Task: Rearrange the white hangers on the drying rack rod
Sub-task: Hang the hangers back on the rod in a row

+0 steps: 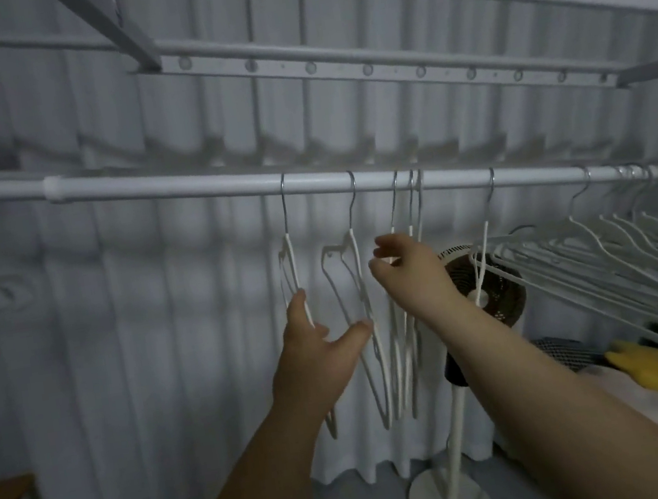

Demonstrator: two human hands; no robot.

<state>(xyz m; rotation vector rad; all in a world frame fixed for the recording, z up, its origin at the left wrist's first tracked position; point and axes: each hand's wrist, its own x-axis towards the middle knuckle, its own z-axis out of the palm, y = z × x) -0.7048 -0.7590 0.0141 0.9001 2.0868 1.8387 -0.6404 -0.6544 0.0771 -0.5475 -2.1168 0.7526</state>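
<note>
White hangers [356, 258] | left hand [318, 357] open, touching two | right hand [413, 279] at cluster, grip unclear

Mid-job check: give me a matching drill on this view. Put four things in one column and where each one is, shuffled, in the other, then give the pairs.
Things
1. left hand
2. right hand
3. fan
4. yellow thing

Places
A. stands upright on a round base, right of centre
B. at the bunch of three hangers in the middle of the rod
C. lies at the lower right on pinkish cloth
D. spread fingers against the leftmost hanger

Pairs: 1-D, 2-B, 3-A, 4-C
</note>
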